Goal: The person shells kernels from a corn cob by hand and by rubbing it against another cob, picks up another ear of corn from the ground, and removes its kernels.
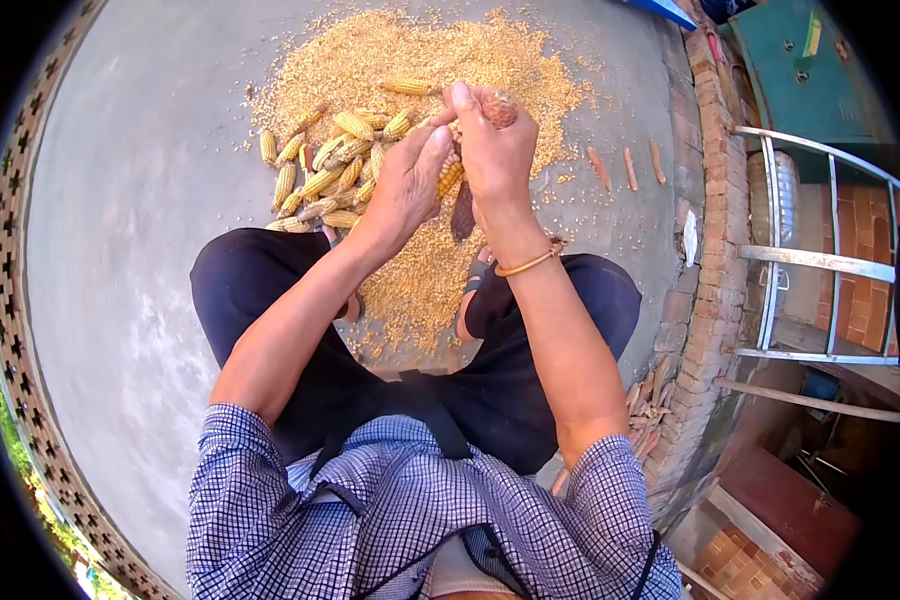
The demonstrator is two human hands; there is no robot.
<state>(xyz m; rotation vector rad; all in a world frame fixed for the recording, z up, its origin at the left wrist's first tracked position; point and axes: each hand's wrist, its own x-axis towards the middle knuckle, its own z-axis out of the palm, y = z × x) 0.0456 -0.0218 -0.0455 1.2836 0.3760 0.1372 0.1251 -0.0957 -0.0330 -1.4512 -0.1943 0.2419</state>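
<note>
My left hand (405,188) is closed around an ear of corn (450,178), whose yellow kernels show between my two hands. Pressed close beside it, my right hand (500,155) is wrapped round a reddish bare corncob (499,108) that sticks out past the thumb. A dark cob end (463,213) shows below the right hand; I cannot tell whether it belongs to the same cob. Under and beyond both hands spreads a heap of loose corn kernels (410,55). A pile of corn ears (320,182) lies left of my left hand.
Several bare cobs (630,169) lie on the concrete floor (140,250) to the right, with more cobs (648,405) near the brick edge (715,200). A metal rail frame (820,262) stands beyond it. My knees flank the kernels, and a perforated wall (20,340) runs along the left.
</note>
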